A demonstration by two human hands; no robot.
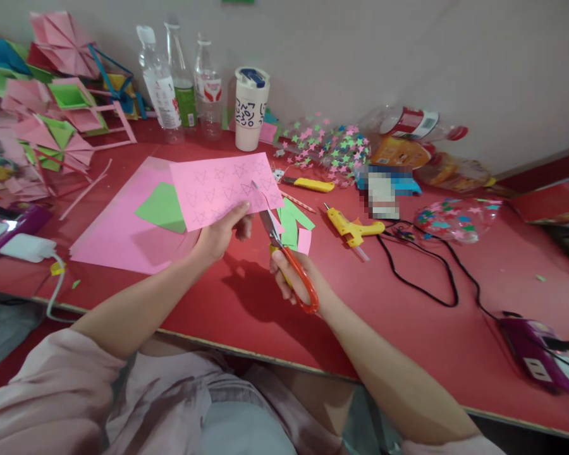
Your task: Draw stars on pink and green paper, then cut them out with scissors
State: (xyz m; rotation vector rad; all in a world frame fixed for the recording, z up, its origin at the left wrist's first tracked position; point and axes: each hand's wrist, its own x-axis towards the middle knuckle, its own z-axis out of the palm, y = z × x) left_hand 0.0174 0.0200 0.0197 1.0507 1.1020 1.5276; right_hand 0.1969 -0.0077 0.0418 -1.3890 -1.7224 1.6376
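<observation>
A pink sheet of paper (218,184) with several hand-drawn stars is held up over the table by my left hand (227,229), its fingers closed on the lower edge. My right hand (294,278) grips a pair of scissors (299,272) with orange and yellow handles. The blades point up and away, one in front of the paper's right part, and they look parted. Beneath the scissors lie green paper scraps (290,221) and a small pink piece (304,241). Larger pink sheets (123,215) lie to the left, with a green piece (161,207) on top.
A yellow glue gun (353,227) and a yellow box cutter (313,184) lie to the right. Bottles (160,95) and a white cup (250,114) stand by the wall. Bags of paper stars (332,148), a black cord (408,284), power strips (540,354) and paper crafts (66,114) surround the work area.
</observation>
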